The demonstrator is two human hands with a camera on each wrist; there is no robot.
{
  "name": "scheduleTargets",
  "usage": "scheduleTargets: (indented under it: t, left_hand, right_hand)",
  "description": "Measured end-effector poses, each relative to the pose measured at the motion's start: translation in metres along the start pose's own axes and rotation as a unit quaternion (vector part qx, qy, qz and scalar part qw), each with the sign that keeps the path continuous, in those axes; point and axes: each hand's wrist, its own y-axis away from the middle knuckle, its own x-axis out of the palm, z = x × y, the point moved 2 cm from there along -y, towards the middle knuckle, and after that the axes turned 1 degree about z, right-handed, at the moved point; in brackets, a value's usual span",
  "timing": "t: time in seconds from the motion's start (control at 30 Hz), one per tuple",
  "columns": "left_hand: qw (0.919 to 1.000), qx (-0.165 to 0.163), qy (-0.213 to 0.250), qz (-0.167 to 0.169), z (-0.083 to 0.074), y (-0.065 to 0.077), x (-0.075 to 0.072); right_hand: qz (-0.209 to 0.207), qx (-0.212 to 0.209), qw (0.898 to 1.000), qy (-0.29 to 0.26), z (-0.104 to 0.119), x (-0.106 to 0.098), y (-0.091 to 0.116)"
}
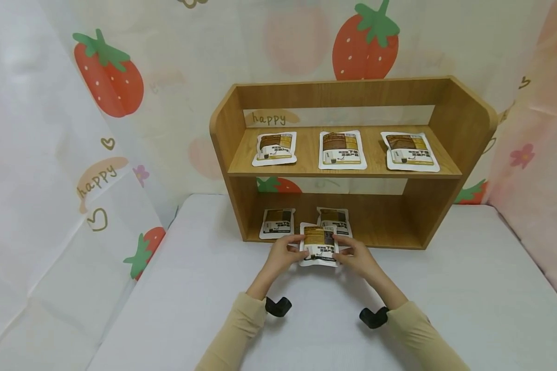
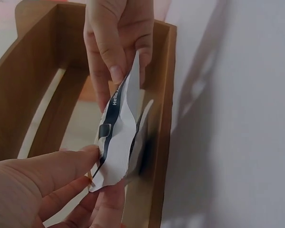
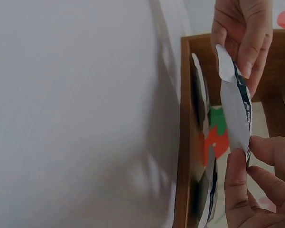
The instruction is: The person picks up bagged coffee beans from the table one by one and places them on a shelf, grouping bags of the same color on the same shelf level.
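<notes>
A white food pouch (image 1: 319, 246) with a brown and yellow label is held up in front of the lower shelf. My left hand (image 1: 283, 254) pinches its left edge between thumb and fingers, while my right hand (image 1: 358, 257) pinches the right edge. Seen side-on in the left wrist view, the pouch (image 2: 118, 137) looks thin and slightly bulging. Just behind it, a similar pouch (image 1: 335, 215) is partly covered by the held one. Another pouch (image 1: 277, 223) lies to its left on the lower shelf.
A two-tier wooden shelf (image 1: 348, 174) stands at the back of the white table (image 1: 204, 268). Its upper tier bears a left pouch (image 1: 275, 149), a middle pouch (image 1: 342, 150) and a right pouch (image 1: 409, 151). Behind hangs a strawberry-patterned cloth (image 1: 181, 103).
</notes>
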Motion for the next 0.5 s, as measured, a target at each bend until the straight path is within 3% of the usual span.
scheduleTargets:
  t: [0.2, 0.5]
  left_hand:
    - [0.9998, 0.012, -0.007, 0.012, -0.004, -0.004, 0.014]
    - [0.998, 0.057, -0.013, 0.026, -0.009, -0.01, 0.031]
  right_hand:
    - [-0.014, 0.004, 1.0, 0.005, -0.009, -0.01, 0.003]
    - [-0.035, 0.014, 0.999, 0.001, -0.014, -0.025, 0.012]
